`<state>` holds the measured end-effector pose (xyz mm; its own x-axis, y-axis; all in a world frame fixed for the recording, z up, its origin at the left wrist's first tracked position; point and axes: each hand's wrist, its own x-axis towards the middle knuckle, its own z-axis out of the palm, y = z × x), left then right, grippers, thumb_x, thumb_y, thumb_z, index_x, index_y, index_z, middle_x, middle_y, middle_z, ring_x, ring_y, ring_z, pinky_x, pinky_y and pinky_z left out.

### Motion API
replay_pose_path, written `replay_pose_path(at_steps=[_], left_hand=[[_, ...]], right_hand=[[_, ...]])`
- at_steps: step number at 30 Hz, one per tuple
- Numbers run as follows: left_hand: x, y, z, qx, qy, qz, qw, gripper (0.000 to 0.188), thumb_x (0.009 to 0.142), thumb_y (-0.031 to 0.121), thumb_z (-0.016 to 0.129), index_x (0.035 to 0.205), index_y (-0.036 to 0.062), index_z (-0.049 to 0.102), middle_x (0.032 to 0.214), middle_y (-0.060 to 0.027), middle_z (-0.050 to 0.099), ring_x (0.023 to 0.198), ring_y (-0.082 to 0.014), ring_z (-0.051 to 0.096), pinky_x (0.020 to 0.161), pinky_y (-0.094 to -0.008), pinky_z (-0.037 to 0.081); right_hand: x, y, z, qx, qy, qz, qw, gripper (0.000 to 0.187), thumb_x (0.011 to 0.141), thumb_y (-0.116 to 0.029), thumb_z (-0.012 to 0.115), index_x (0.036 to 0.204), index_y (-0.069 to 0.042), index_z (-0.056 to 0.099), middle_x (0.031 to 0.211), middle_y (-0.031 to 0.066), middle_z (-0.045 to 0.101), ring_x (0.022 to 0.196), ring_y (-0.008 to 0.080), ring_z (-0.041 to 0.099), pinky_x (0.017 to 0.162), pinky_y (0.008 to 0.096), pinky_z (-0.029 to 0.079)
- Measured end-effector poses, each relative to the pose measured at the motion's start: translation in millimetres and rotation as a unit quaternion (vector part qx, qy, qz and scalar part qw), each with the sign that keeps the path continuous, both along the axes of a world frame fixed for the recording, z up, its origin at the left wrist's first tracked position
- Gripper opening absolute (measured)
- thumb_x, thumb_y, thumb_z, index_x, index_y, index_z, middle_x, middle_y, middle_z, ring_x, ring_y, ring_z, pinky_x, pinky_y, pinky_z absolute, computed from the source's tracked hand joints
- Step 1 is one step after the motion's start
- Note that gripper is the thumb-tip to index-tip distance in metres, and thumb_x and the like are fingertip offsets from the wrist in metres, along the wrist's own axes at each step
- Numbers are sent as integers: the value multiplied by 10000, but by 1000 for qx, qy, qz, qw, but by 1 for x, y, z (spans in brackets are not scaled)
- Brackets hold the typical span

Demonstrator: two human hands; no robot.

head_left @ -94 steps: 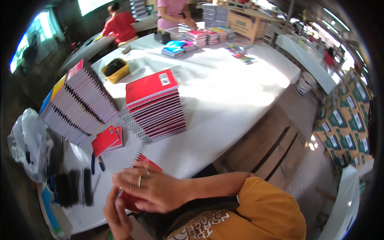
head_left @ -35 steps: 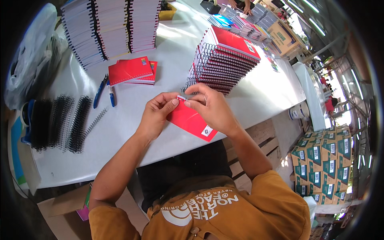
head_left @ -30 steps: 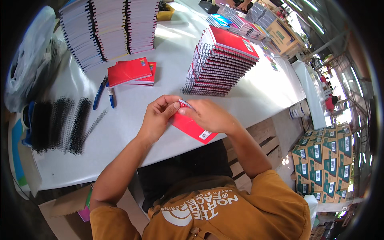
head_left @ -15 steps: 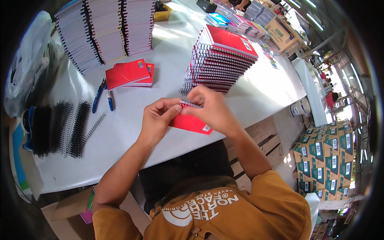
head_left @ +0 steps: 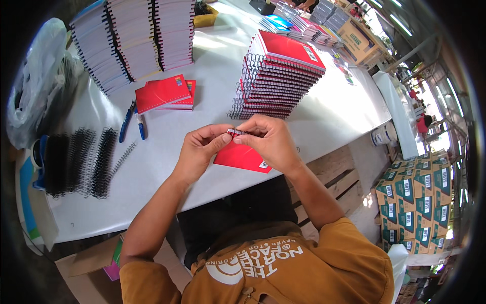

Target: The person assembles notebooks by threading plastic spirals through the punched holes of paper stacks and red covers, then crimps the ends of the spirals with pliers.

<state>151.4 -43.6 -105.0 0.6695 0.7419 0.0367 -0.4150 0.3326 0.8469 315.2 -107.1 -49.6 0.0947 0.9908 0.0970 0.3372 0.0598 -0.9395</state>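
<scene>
A small red notebook [head_left: 240, 158] lies at the table's front edge between my two hands. Along its top edge runs a row of punched holes with a dark wire coil [head_left: 235, 132] partly in it. My left hand [head_left: 198, 151] pinches the left corner of that edge between thumb and fingers. With its thumb and fingers closed at the coil, my right hand [head_left: 272, 144] covers the rest of the edge. Beyond it stands a tall stack of red spiral notebooks [head_left: 292, 50]. A few red notebooks [head_left: 162, 93] with bare holes lie to the left, near blue-handled pliers [head_left: 126, 123].
Black wire coils [head_left: 104, 162] stand in bunches at the left, with one loose coil [head_left: 122, 159] beside them. Tall piles of bound books [head_left: 136, 40] and a plastic bag [head_left: 36, 86] are behind. Cartons [head_left: 415, 202] and a bucket [head_left: 383, 135] stand right of the table.
My right hand, blurred and lifted before, has come down onto the notebook's coil edge, its fingers now closed there. My left hand keeps its hold.
</scene>
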Motion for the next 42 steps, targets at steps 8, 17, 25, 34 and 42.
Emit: replay_pose_path(at_steps=[8, 17, 25, 34, 42], left_hand=[[-9, 9, -4, 99, -14, -88, 991, 135, 749, -32, 584, 857, 46, 608, 873, -3, 592, 798, -67, 526, 706, -216, 413], [10, 10, 90, 71, -39, -38, 996, 564, 872, 278, 597, 1333, 50, 366, 1078, -93, 597, 962, -196, 590, 797, -319, 494], [116, 47, 178, 383, 304, 363, 793, 379, 835, 282, 629, 1097, 28, 526, 972, -160, 622, 757, -288, 633, 635, -373, 491], [136, 52, 106, 352, 243, 490, 760, 318, 859, 299, 610, 800, -12, 590, 721, -84, 598, 619, -148, 547, 597, -282, 442], [18, 104, 92, 448, 451, 338, 694, 271, 858, 197, 541, 1032, -10, 565, 954, -168, 617, 869, -238, 594, 766, -334, 462]], right_hand=[[-8, -18, 17, -23, -57, 45, 997, 133, 725, -26, 706, 815, 7, 614, 650, 55, 600, 603, 76, 529, 574, 244, 433], [36, -7, 83, 324, 346, -163, 865, 329, 853, -103, 621, 1131, 4, 480, 1024, 82, 557, 801, 116, 581, 666, 246, 514], [102, 58, 88, 362, 15, -369, 856, 349, 796, -188, 646, 1012, 24, 473, 959, 167, 561, 767, 191, 551, 740, 323, 449], [101, 63, 47, 283, 25, -323, 903, 342, 927, -200, 478, 1147, 54, 541, 883, 168, 636, 701, 181, 593, 684, 308, 470], [103, 18, 27, 492, -67, -302, 814, 476, 899, -144, 487, 1309, 64, 365, 1337, 213, 428, 1302, 352, 325, 1071, 427, 223]])
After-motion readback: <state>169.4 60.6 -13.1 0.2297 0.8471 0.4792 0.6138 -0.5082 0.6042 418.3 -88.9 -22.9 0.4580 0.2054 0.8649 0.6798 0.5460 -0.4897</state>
